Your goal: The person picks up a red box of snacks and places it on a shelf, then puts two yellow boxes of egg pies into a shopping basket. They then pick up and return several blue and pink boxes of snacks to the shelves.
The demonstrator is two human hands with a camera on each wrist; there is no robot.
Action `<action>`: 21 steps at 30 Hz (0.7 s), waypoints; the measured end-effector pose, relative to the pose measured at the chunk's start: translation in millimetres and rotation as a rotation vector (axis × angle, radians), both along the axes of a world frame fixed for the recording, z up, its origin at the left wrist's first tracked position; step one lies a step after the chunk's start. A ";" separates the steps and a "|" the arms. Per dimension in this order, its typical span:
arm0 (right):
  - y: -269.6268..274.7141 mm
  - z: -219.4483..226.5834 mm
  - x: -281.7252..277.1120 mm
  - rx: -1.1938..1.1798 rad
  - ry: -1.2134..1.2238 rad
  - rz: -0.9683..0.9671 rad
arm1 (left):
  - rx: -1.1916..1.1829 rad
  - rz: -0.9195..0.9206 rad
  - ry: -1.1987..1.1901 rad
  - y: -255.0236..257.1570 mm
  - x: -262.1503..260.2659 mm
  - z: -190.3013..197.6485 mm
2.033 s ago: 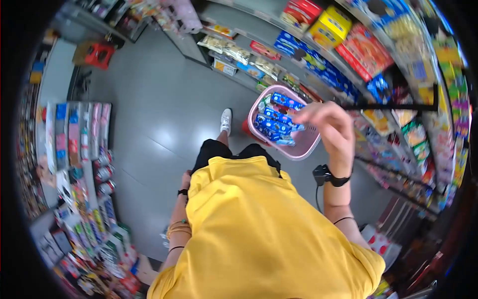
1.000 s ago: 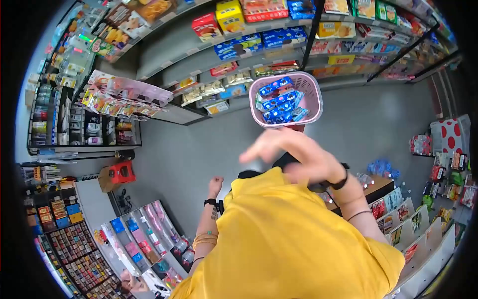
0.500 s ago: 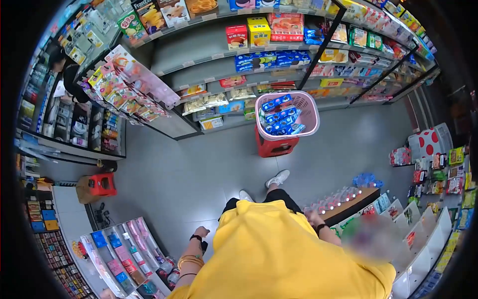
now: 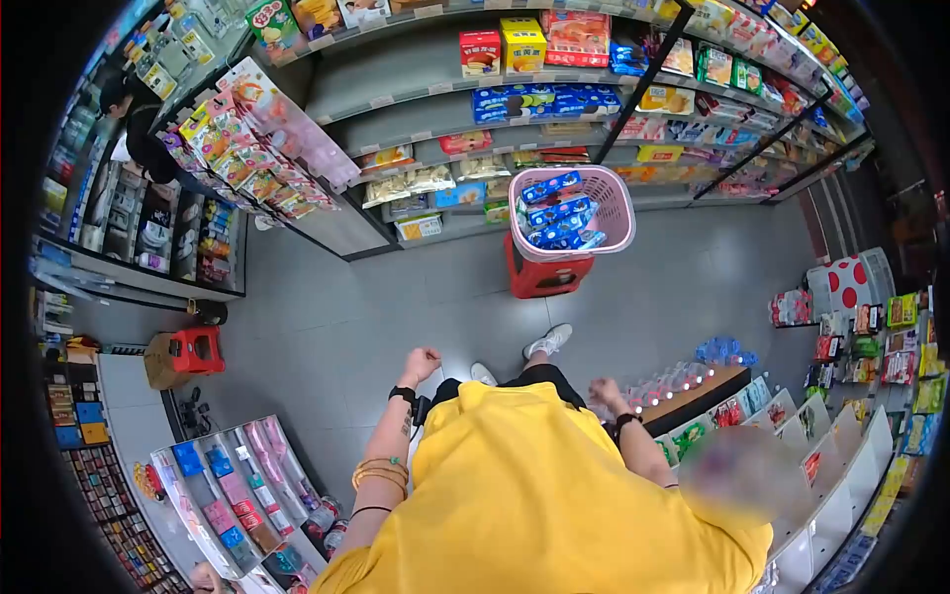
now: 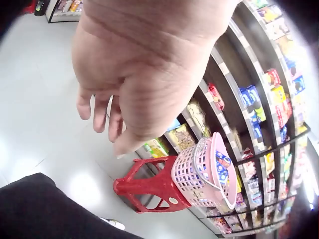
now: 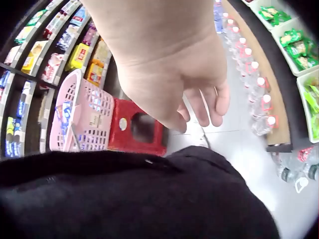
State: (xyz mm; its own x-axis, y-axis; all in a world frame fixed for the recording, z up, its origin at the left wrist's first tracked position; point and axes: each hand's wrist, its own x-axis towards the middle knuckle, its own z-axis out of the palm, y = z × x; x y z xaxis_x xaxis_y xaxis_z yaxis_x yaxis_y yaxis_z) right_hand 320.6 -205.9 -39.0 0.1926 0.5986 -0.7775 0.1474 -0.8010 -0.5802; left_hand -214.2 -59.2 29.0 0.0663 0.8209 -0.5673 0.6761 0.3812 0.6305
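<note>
My left hand (image 4: 423,364) hangs in front of the body with loosely bent fingers and nothing in it. On the other side my right hand (image 4: 608,394) hangs low by the shorts, also holding nothing. In both wrist views the fingers droop in a relaxed curl. Ahead of the feet, a pink plastic basket (image 4: 621,213) sits on a red stool (image 4: 546,279). Several blue snack packs (image 4: 559,212) lie inside it, toward its left. Both hands are well apart from the basket, which the left wrist view shows beyond the left hand.
Snack shelves (image 4: 396,109) run behind the basket. Bottles (image 4: 673,384) stand in rows on the floor at the right, beside a bin rack (image 4: 831,475). A low display rack (image 4: 233,495) stands at the left. A person in dark clothes (image 4: 148,148) is at the far left.
My right hand, earlier over the basket, has swung back and down to my right side. The view has turned to face the shelves. My left hand has come forward slightly.
</note>
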 end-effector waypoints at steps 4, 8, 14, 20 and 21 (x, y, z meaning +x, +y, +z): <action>63.7 34.1 -6.8 0.156 -0.002 -0.016 | -0.038 0.084 -0.009 -16.9 -16.6 2.9; 67.3 62.8 -23.8 0.241 0.029 -0.052 | -0.171 0.170 0.076 -82.6 -54.4 -57.1; -25.1 22.3 -21.9 0.074 0.044 -0.188 | -0.194 0.045 0.063 -187.5 -79.5 -88.6; -101.8 29.1 -20.9 -0.107 -0.041 -0.166 | -0.268 0.224 -0.010 -201.8 -62.7 -46.1; -103.7 27.4 -19.4 -0.124 -0.004 -0.193 | -0.252 0.172 -0.005 -196.3 -63.1 -48.4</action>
State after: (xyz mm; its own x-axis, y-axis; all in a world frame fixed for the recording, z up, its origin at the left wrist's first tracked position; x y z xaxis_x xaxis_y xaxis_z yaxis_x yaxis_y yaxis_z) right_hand 301.3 -309.7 -11.6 0.2972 0.4505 -0.8419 -0.0132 -0.8797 -0.4754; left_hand -277.3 -255.5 -19.3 -0.0583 0.6536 -0.7546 0.5856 0.6346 0.5044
